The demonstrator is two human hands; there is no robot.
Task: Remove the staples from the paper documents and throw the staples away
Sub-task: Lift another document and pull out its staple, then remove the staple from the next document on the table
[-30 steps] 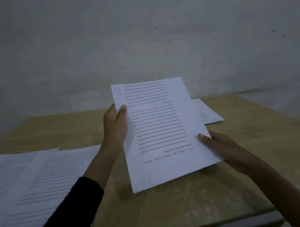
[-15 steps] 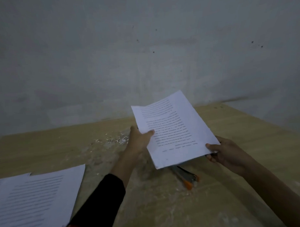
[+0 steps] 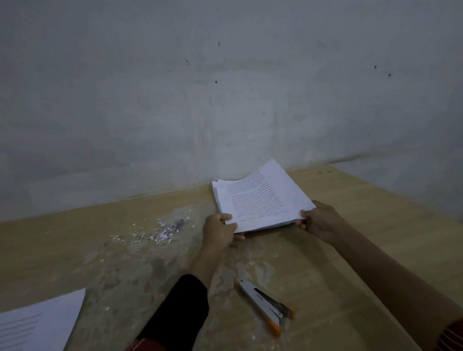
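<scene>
A printed paper document (image 3: 260, 200) lies low over a stack of sheets at the far middle of the wooden table (image 3: 371, 223). My left hand (image 3: 219, 232) grips its near left corner, thumb on top. My right hand (image 3: 320, 222) holds the near right corner the same way. A white and orange staple remover (image 3: 266, 306) lies on the table nearer to me, between my forearms. A small heap of pulled staples and paper bits (image 3: 164, 230) sits to the left of my left hand.
More printed sheets (image 3: 33, 332) lie at the near left corner of the table. A grey wall (image 3: 222, 97) stands right behind the table's far edge. The table's right edge runs diagonally at the far right.
Both hands carried the document from near me, held up, away to the far middle and lowered it onto the stack. The staple remover has come into view beneath.
</scene>
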